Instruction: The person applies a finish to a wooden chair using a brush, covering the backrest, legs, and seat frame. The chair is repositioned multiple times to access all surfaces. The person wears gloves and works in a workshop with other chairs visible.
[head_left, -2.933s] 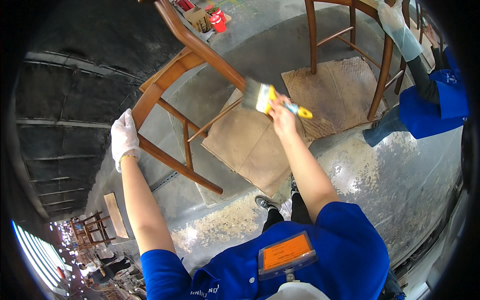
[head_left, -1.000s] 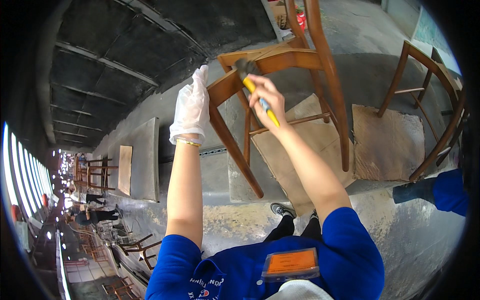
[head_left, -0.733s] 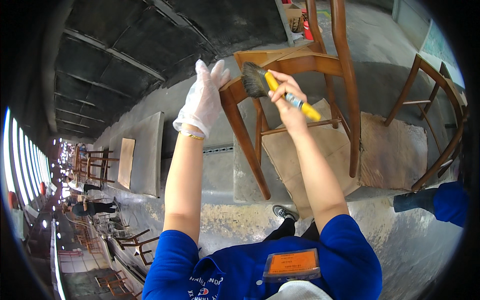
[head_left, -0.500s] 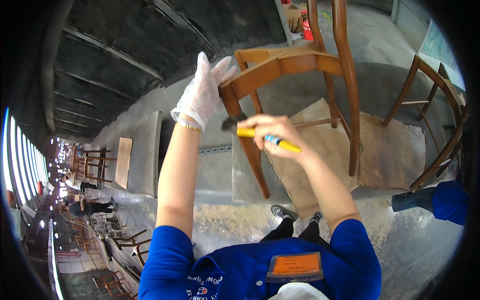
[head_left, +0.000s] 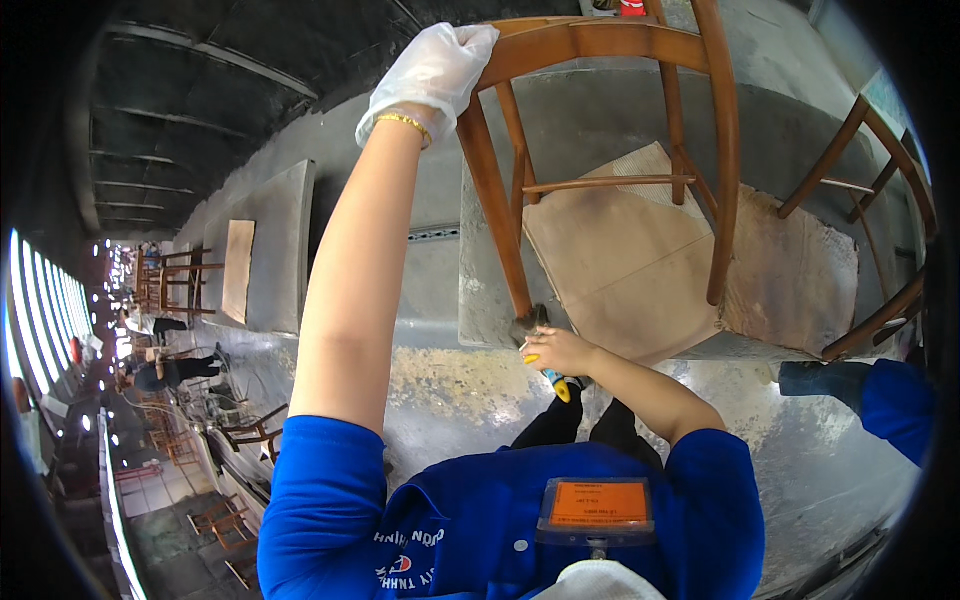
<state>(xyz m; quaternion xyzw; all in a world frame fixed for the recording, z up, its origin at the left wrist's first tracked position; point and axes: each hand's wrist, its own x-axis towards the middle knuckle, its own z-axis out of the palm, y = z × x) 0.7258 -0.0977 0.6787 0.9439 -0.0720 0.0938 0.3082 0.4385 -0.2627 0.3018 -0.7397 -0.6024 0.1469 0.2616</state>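
A brown wooden chair frame point(head_left: 610, 42) stands on the work table, its curved rail at the top of the view and its legs running toward me. In a thin whitish glove, my left hand point(head_left: 435, 75) is closed over the frame's far left corner. Lower down, my bare right hand point(head_left: 560, 352) grips a paintbrush point(head_left: 562, 386) with a yellow and blue handle. The brush's dark bristles touch the near end of the left leg. Part of the handle is hidden by my fingers.
Brown cardboard sheets point(head_left: 620, 270) lie on the grey table point(head_left: 485, 290) beneath the chair. Another chair point(head_left: 885, 150) stands at the right, near a person's blue sleeve point(head_left: 895, 405). More chairs point(head_left: 175, 275), another table and people are at the far left.
My right hand has drawn the brush down the left leg to its near end. My left hand has closed over the corner; the chair appears higher in view.
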